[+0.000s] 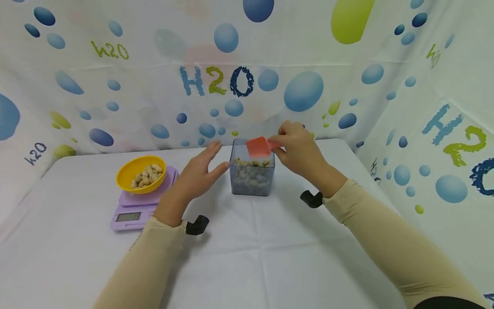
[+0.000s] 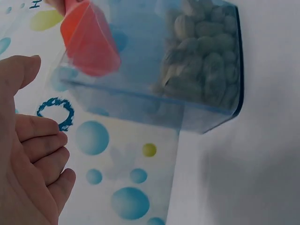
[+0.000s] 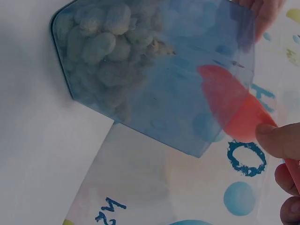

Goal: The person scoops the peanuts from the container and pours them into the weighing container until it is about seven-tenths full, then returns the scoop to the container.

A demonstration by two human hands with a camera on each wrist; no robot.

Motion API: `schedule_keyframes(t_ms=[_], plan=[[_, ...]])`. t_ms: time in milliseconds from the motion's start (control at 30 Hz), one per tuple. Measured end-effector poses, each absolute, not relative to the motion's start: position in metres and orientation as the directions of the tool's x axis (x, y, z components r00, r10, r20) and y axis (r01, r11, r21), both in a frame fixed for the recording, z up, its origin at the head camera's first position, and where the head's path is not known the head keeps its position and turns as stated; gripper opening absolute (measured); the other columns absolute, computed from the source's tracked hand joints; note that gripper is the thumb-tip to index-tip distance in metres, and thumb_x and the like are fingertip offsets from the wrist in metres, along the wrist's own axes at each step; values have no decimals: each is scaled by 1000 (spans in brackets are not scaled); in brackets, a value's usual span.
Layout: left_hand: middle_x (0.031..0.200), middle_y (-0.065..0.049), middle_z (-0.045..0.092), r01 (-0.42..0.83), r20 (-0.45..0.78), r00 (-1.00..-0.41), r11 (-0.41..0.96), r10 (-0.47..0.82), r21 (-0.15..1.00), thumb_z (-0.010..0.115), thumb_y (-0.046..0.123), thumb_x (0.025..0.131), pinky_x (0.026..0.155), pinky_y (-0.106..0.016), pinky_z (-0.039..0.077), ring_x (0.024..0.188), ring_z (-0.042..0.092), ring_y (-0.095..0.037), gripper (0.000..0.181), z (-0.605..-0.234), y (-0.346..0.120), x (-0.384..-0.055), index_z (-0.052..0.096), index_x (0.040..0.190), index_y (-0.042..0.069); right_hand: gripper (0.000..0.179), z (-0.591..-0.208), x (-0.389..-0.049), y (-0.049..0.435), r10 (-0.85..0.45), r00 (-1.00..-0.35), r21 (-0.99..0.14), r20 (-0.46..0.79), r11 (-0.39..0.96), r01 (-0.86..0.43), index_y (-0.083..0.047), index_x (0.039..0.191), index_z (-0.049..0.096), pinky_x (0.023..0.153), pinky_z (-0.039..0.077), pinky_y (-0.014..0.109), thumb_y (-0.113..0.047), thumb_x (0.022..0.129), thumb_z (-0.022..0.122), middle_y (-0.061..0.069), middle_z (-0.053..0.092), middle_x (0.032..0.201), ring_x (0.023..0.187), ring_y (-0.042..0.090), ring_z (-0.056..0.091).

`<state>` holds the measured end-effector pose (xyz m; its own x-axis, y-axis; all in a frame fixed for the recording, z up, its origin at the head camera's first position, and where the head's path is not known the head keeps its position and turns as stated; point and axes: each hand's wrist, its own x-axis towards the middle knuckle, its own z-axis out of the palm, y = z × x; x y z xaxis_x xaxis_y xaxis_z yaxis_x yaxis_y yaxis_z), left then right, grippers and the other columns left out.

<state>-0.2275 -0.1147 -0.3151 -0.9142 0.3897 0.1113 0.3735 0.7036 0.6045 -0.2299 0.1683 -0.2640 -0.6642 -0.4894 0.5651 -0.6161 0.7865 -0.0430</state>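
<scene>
A clear bluish square container (image 1: pixel 251 189) stands on the table, its lower part filled with unshelled peanuts (image 2: pixel 206 56). In my right hand (image 1: pixel 299 148) I grip the handle of a red scoop (image 1: pixel 258 147), thumb pressed along it in the right wrist view. The scoop's blade (image 3: pixel 225 98) dips inside the container's mouth, above the peanuts, and looks bare. My left hand (image 1: pixel 197 174) hovers at the container's left side with fingers extended and nothing held. Whether its thumb tip touches the wall I cannot tell.
To the left, a yellow bowl (image 1: pixel 122 175) holding several peanuts sits on a purple kitchen scale (image 1: pixel 144 216) with a small display, its digits hard to read. A white cloth printed with blue and green drops (image 1: pixel 226 37) hangs behind the table.
</scene>
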Motion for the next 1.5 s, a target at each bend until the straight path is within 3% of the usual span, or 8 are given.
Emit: schedule_keyframes(t_ms=[300,467,667,900,1367,1500], plan=[[164,-3,21,395,155,-905,650,395,649,45,47,102,122,-47,23,151,20,-22,67,-328,-88,-231,25,157,14,20,-276,-242,153,-600,-620,180,506,776,-605,-15,101,80,57,45,33,-4,85,74,8,60,82,69,25,49],[164,-3,21,395,180,-908,629,378,670,47,45,102,121,-47,24,151,22,-22,66,-329,-85,-230,28,156,13,20,-279,-246,145,-621,-628,242,469,774,-585,-17,100,81,55,44,32,-5,85,75,6,63,82,69,24,48],[163,1,24,426,224,-896,597,384,680,51,39,102,121,-45,26,150,24,-20,63,-331,-83,-230,31,155,12,17,-285,-250,139,-600,-676,203,429,793,-575,-17,98,81,54,45,32,-7,85,76,5,67,82,68,23,49],[163,2,25,437,233,-891,599,389,671,50,45,102,119,-46,30,149,27,-20,65,-331,-84,-229,31,155,13,18,-283,-251,134,-562,-757,84,333,818,-570,-14,100,80,60,47,33,-9,83,78,5,70,86,71,23,51],[163,5,23,403,194,-904,610,381,682,48,50,101,118,-46,31,150,25,-18,67,-330,-86,-230,29,156,18,23,-277,-254,130,-606,-762,46,227,789,-613,-13,104,79,72,52,34,-7,82,79,6,73,93,80,24,58],[163,5,23,399,189,-906,616,379,680,48,51,100,118,-45,31,150,25,-17,67,-330,-86,-230,29,156,21,23,-272,-255,131,-584,-799,-7,141,807,-591,-13,106,79,80,53,36,-9,83,78,5,73,98,88,24,59]])
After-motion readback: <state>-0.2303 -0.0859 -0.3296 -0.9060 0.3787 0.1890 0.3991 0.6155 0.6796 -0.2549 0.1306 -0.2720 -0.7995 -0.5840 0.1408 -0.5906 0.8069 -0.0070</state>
